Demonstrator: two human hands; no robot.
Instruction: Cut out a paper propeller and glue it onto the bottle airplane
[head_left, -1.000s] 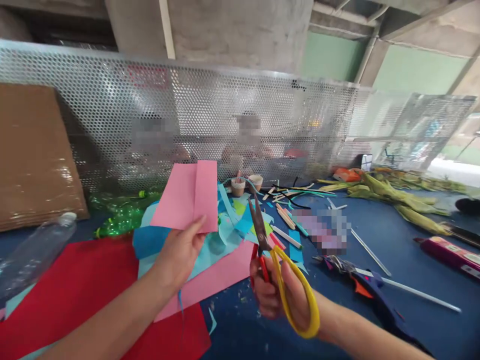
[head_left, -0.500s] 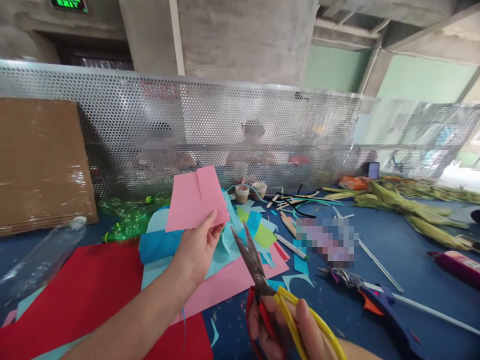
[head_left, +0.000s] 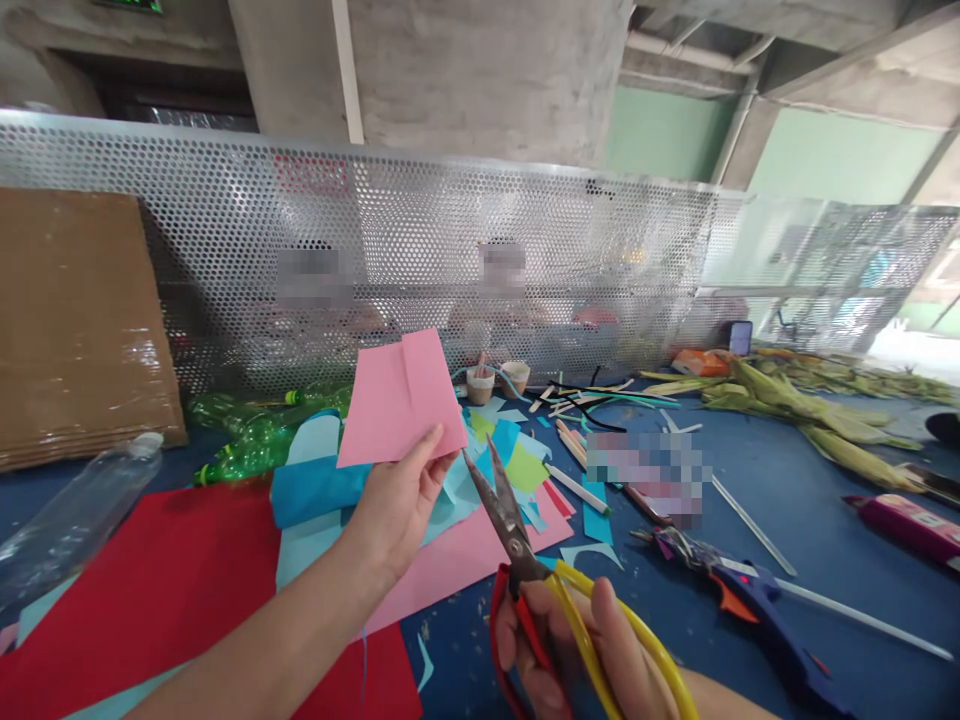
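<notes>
My left hand (head_left: 394, 505) pinches the lower edge of a folded pink paper sheet (head_left: 400, 398) and holds it up above the table. My right hand (head_left: 581, 650) grips scissors (head_left: 517, 545) with one red and one yellow handle loop. Their blades are slightly apart and point up and left, with the tips just below the pink sheet's lower right corner. Under both hands lie a large red sheet (head_left: 172, 590), a pink sheet (head_left: 465, 555) and blue paper pieces (head_left: 315, 485).
The blue table (head_left: 750, 470) holds paper scraps, pencils, two small cups (head_left: 495, 380), a blue glue gun (head_left: 757, 610), green and clear plastic bottles (head_left: 75, 515), corn husks (head_left: 810, 420) and cardboard (head_left: 75, 320). Behind a perforated metal screen (head_left: 450, 260) other people sit.
The scissors have swung from upright to leaning left, and the blade tips came close to the pink sheet's lower right corner. My left hand turned the pink sheet slightly.
</notes>
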